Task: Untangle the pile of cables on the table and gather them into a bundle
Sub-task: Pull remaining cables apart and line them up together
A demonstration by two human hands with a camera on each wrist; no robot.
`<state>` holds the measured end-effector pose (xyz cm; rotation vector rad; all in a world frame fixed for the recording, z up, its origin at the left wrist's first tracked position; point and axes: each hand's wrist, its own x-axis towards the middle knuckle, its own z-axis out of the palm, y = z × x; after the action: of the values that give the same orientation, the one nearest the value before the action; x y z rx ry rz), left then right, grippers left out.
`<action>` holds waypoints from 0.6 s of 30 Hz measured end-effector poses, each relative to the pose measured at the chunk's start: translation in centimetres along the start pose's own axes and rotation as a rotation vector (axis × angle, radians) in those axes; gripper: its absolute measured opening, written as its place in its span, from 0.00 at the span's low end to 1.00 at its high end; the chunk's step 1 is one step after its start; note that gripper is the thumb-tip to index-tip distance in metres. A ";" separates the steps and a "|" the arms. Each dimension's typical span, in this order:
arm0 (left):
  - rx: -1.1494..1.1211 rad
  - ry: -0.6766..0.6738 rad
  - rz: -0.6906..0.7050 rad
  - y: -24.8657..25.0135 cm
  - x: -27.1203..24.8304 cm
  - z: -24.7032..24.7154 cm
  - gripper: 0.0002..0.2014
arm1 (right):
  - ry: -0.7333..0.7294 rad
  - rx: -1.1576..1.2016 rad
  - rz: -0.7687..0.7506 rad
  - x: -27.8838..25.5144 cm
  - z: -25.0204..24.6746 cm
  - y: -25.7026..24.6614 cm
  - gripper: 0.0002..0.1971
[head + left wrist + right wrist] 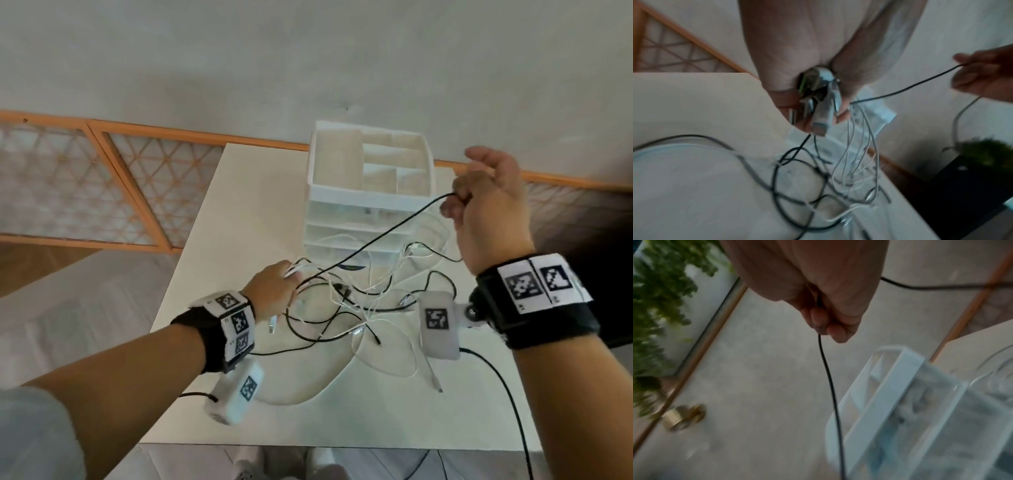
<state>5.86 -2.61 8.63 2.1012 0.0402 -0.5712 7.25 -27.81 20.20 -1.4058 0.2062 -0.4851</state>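
A tangle of black and white cables [356,308] lies on the white table [239,192]. My left hand [279,286] sits low over the tangle's left side and grips several cable ends; their plugs [821,116] stick out of my fist [813,104]. My right hand [486,198] is raised at the right and pinches a black cable [387,234]. That cable runs taut down to my left hand. In the right wrist view the black cable [830,386] hangs from my curled fingers [828,324].
A white drawer organiser [370,192] with open top compartments stands at the back of the table, just behind the tangle. The table's near edge [342,445] is below. A green plant [657,301] and a brass object [684,417] are off to the right.
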 end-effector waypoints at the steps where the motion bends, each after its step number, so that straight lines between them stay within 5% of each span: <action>1: 0.014 0.041 -0.035 -0.7 0.0 -0.3 0.11 | 0.040 -0.033 0.031 1.1 -1.3 0.2 0.14; 4: -0.130 0.086 -0.047 0.3 -0.2 -1.3 0.11 | -0.028 -0.237 0.264 2.5 -4.1 2.1 0.27; 6: -0.260 0.072 -0.022 2.7 -0.4 -2.0 0.12 | -0.163 -0.594 0.388 2.0 -5.1 3.7 0.38; 9: -0.320 0.012 0.061 6.7 -0.6 -2.2 0.11 | -0.324 -1.003 0.164 -0.6 -3.6 3.7 0.37; 13: -0.428 -0.123 0.154 10.1 -1.1 -1.2 0.12 | -0.543 -0.946 -0.343 -4.5 1.1 2.4 0.18; 15: -0.454 -0.161 0.187 10.2 -1.1 -1.0 0.12 | -0.473 -0.920 -0.366 -3.8 1.5 2.3 0.04; 18: -0.355 -0.189 0.211 8.5 -0.8 -1.0 0.12 | -0.282 -0.859 -0.293 -1.3 0.1 1.2 0.05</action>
<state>7.60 -6.50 16.10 1.6767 -0.1736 -0.5847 6.37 -27.04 18.85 -2.3461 -0.0376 -0.4461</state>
